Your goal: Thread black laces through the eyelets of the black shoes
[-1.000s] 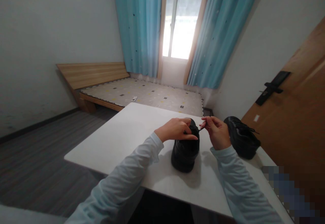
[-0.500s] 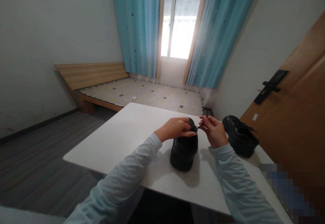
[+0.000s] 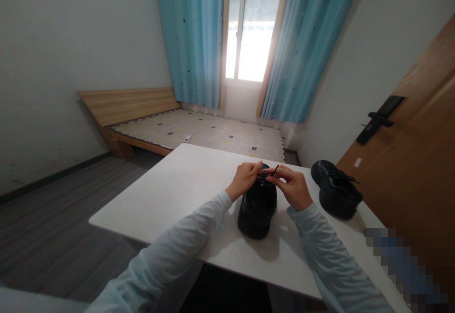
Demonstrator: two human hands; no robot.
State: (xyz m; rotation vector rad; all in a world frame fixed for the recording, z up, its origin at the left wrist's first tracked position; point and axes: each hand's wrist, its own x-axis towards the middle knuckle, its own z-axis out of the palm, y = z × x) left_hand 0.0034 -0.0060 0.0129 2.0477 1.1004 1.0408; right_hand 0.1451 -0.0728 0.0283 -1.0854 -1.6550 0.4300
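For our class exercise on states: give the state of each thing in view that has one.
Left hand: at the laces, grip unclear
Right hand: pinching a lace
Handled shoe: upright on the table
Other shoe: upright, lace ends sticking out
Curtains: parted
Door and window: open or shut, unclear

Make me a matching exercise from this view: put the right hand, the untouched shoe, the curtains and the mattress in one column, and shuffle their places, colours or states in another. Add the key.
1. Right hand
2. Untouched shoe
3. Curtains
4. Mattress

A. Light blue, flanking the window
B. Bearing a small white object
C. Pinching a black lace
D. Standing on the white table

Pairs: 1-C; 2-D; 3-A; 4-B
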